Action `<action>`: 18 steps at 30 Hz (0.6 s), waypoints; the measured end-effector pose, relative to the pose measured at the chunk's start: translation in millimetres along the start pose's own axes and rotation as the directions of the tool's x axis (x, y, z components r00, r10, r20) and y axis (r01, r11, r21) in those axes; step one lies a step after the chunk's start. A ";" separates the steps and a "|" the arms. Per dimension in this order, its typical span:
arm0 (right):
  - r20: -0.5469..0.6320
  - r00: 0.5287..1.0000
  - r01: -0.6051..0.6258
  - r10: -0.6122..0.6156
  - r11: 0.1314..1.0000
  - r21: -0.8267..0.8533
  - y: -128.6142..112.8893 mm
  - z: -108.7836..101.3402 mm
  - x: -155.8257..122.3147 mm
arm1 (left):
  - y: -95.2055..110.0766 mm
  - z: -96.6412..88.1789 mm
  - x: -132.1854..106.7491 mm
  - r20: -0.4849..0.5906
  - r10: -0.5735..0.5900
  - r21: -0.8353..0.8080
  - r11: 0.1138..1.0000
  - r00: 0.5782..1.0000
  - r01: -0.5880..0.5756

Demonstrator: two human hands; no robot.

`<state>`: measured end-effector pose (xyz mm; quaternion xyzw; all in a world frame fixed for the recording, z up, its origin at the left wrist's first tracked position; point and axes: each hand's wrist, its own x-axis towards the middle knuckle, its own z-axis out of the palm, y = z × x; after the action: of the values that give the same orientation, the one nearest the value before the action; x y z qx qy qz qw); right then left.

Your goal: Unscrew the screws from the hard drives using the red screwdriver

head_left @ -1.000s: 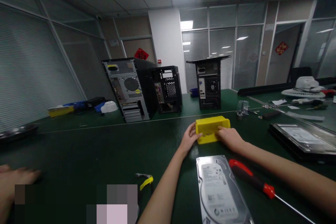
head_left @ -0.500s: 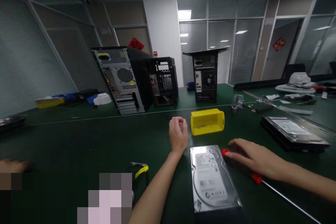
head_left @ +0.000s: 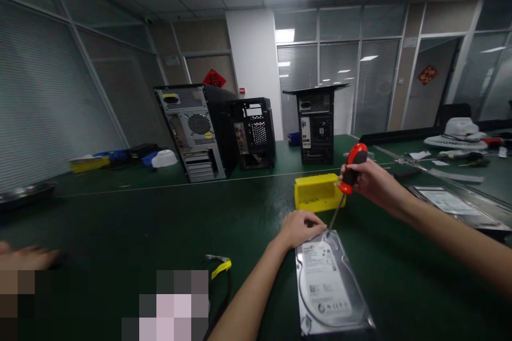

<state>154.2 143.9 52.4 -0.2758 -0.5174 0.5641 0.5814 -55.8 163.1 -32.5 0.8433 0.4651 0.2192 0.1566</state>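
Note:
A silver hard drive [head_left: 326,282] lies label up on the dark green table in front of me. My left hand [head_left: 302,228] rests at its far left corner, thumb and fingers pinched together beside the screwdriver's tip; whatever is between them is hidden. My right hand [head_left: 370,176] grips the red and black handle of a screwdriver [head_left: 353,168]. The screwdriver leans, its tip down at the drive's far edge. Just behind the drive is a yellow bin [head_left: 316,192] tipped on its side, with small metal bits inside.
Computer cases [head_left: 196,133] stand at the back, one more [head_left: 318,128] right of centre. Another hard drive [head_left: 460,208] lies on the right. A cable with a yellow tag [head_left: 221,268] is left of my forearm. Another person's hand [head_left: 28,257] shows at the left edge.
My right hand has picked the screwdriver up from the table and brought its tip to the drive. My left hand has come down from beside the yellow bin onto the drive's far corner.

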 end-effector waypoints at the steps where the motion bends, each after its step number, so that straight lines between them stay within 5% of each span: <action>1: -0.064 0.995 0.082 -0.079 0.996 0.047 0.5 7.6 5.9 | 1.0 1.0 0.1 -0.021 -0.008 0.009 1.000 1.000 0.008; 7: -0.257 0.907 0.326 -0.335 0.942 -0.079 12.1 30.5 22.8 | 9.0 7.5 -2.5 -0.080 -0.064 0.007 0.998 0.995 0.065; 18: -0.175 0.948 0.257 -0.266 0.964 -0.069 14.0 25.8 9.0 | 20.2 9.7 -6.5 -0.050 0.013 0.073 0.997 0.999 -0.009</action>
<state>123.9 148.5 50.4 -0.2685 -0.5066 0.4425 0.6895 -39.5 146.5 -32.9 0.8451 0.4720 0.2244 0.1128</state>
